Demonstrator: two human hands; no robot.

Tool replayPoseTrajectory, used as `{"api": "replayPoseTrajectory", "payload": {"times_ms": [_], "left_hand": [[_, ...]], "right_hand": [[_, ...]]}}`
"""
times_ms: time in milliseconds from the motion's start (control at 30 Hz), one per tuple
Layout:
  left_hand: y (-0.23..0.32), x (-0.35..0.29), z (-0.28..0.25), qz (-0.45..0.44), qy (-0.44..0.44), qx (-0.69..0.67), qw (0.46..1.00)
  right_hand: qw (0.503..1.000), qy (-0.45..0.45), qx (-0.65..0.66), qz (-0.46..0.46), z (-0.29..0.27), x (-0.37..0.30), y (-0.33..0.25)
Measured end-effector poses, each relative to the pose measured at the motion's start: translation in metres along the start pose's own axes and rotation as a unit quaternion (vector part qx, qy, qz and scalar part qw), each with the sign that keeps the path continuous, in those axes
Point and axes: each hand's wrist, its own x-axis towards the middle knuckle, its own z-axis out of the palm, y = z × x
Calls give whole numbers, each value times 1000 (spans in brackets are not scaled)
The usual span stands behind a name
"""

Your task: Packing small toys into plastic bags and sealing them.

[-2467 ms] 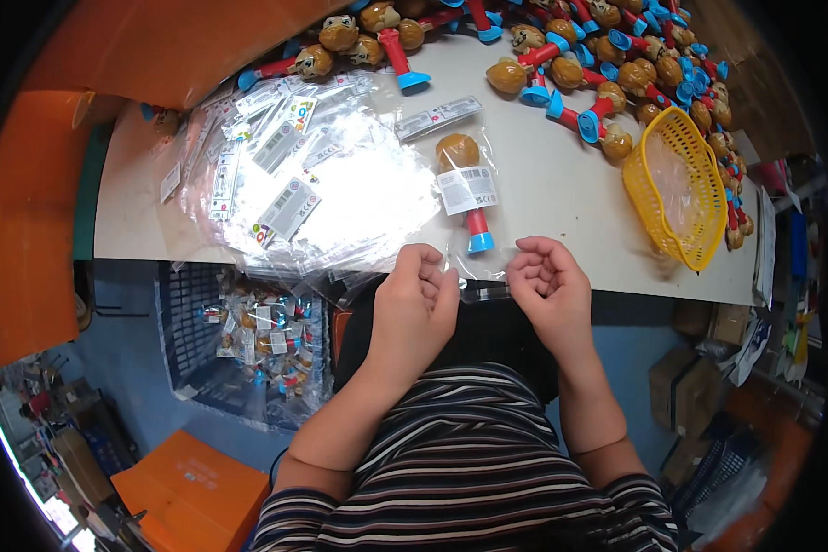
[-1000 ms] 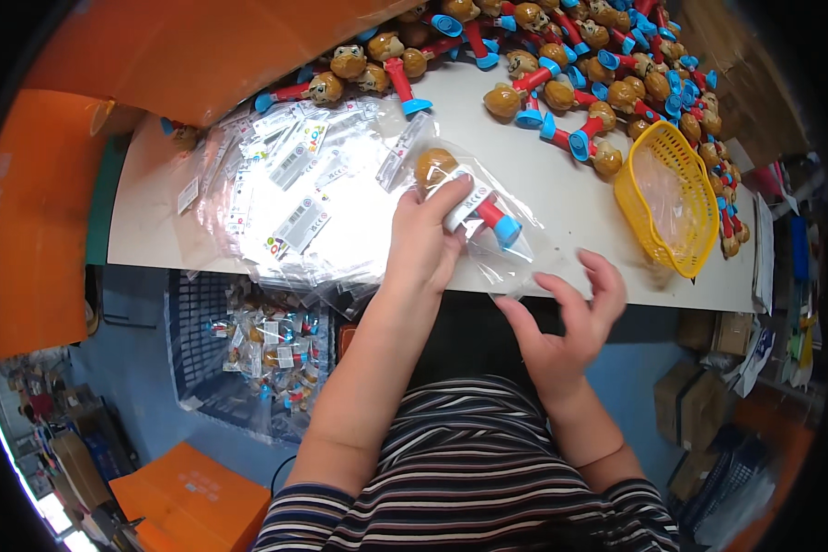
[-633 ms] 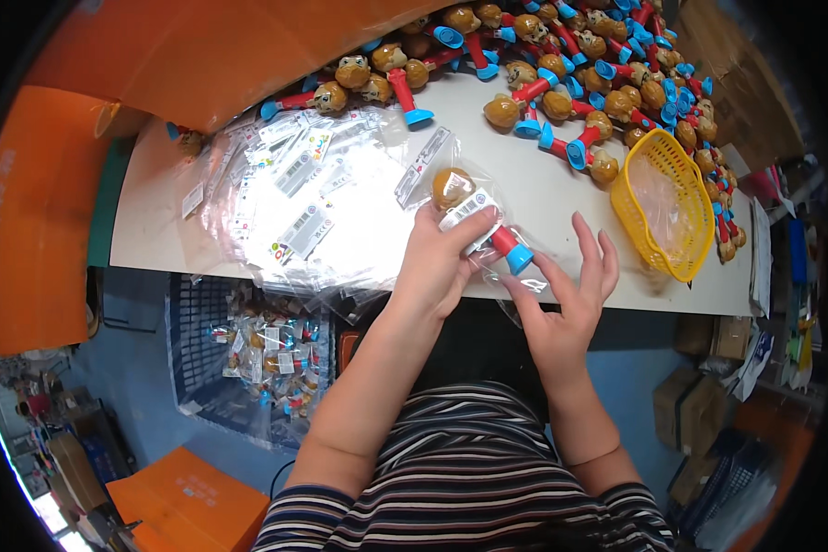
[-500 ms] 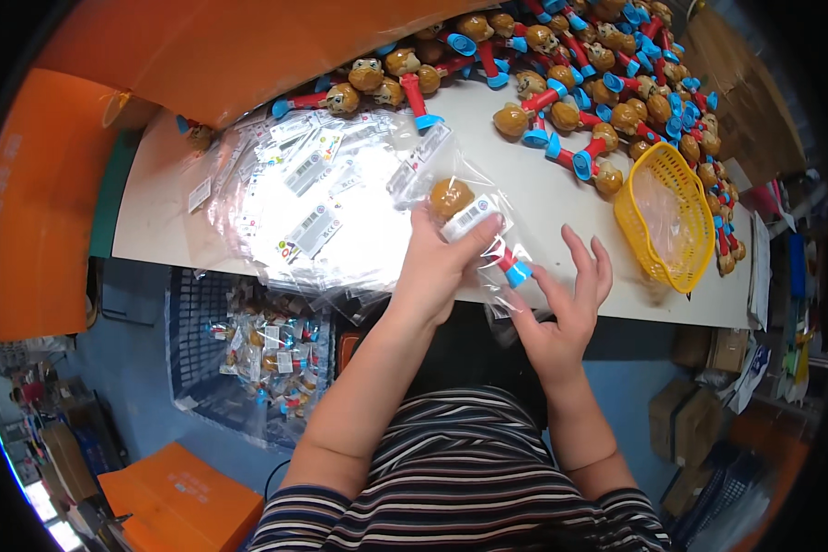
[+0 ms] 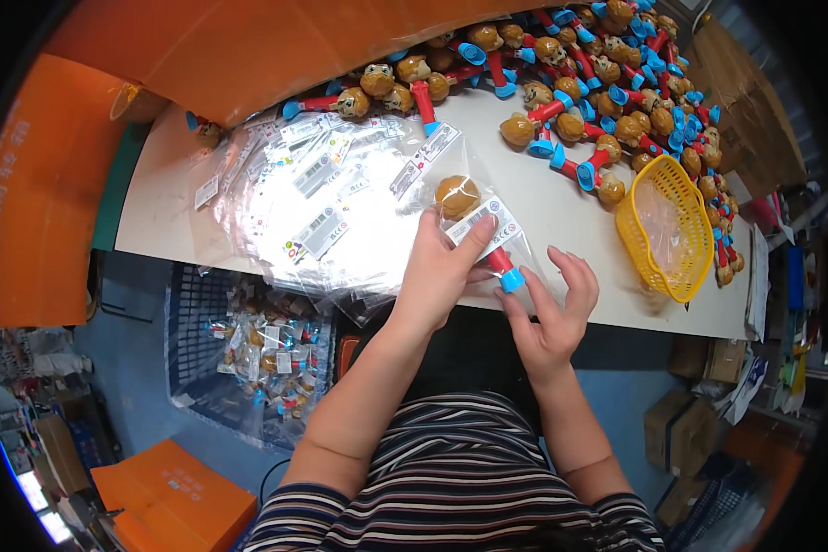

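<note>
My left hand is closed on a clear plastic bag with a toy inside it. The toy has a round brown head, a red stem and a light blue end; a white label on the bag lies across its middle, under my thumb. Beside the blue end, my right hand has its fingers apart, the tips at or close to the bag's lower edge; whether they touch it I cannot tell. Left of my hands, a glossy heap of clear bags with printed labels covers the table.
Many loose toys are piled at the back right. A yellow basket with clear plastic in it stands at the right. Below the table's left part, a blue crate holds bagged toys. Orange boxes stand at the left.
The bagged toy now lies flatter and straighter in my left hand, its blue end pointing more downward. My right hand has shifted slightly left and down, its fingers drawn closer together.
</note>
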Motion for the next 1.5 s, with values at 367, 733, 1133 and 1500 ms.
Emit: {"api": "replayPoseTrajectory", "payload": {"times_ms": [367,733,1133,1500], "left_hand": [[-11,17,-31,58,29,-165,984],[-18,22,-24,45,11,-166,985],[-22,18,-20,39,-25,-159,986],[-22,15,-23,32,-50,-151,987]], "right_hand": [[982,-25,162,89,4,-13,16],[999,-34,-5,30,-6,-4,2],[999,-22,-28,2,0,-7,-2],[1000,-14,-23,9,5,-10,-7]]}}
